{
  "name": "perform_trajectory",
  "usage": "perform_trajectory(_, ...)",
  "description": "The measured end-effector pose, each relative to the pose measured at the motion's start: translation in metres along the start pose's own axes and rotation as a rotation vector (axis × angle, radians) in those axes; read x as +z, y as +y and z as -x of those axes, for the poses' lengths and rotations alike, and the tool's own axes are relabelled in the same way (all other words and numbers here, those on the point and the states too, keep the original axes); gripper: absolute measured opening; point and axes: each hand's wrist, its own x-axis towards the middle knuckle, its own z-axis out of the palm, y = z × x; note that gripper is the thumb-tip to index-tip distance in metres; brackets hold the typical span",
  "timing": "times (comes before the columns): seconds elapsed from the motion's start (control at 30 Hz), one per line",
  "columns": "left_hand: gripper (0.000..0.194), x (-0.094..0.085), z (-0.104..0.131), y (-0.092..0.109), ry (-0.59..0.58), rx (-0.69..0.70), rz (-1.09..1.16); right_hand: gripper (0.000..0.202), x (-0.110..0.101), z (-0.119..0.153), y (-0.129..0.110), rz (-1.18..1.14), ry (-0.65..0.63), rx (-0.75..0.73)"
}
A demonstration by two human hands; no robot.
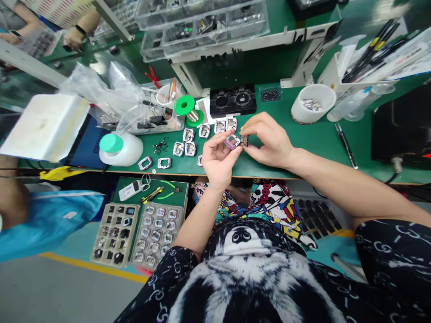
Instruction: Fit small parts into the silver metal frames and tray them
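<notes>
My left hand [219, 163] is closed on a small purple and silver watch case [233, 141], held over the front of the green bench. The fingertips of my right hand [267, 140] pinch a small dark part [244, 140] against the right end of that case. Its exact kind is too small to make out. Behind and left of my hands, more watch cases [190, 148] lie on the bench in a loose group. Two others, one of them a dark-rimmed case [164, 163], lie by the front edge further left.
A green solder spool [185, 106], a white bottle [121, 149] and a white cup [312, 104] stand on the bench. Tweezers [346, 146] lie at right. Below left are a tray of cases [135, 251] and a parts tray [93, 253]. A co-worker's hand [74, 38] shows upper left.
</notes>
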Motion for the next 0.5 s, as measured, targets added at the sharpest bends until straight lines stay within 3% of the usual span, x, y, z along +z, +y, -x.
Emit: perform_trajectory(0.5,0.043,0.0004,0.0006,0.0000,0.003,0.023,-0.039,0.020,-0.0033,-0.0046,-0.0049,-0.030,0.093,0.044)
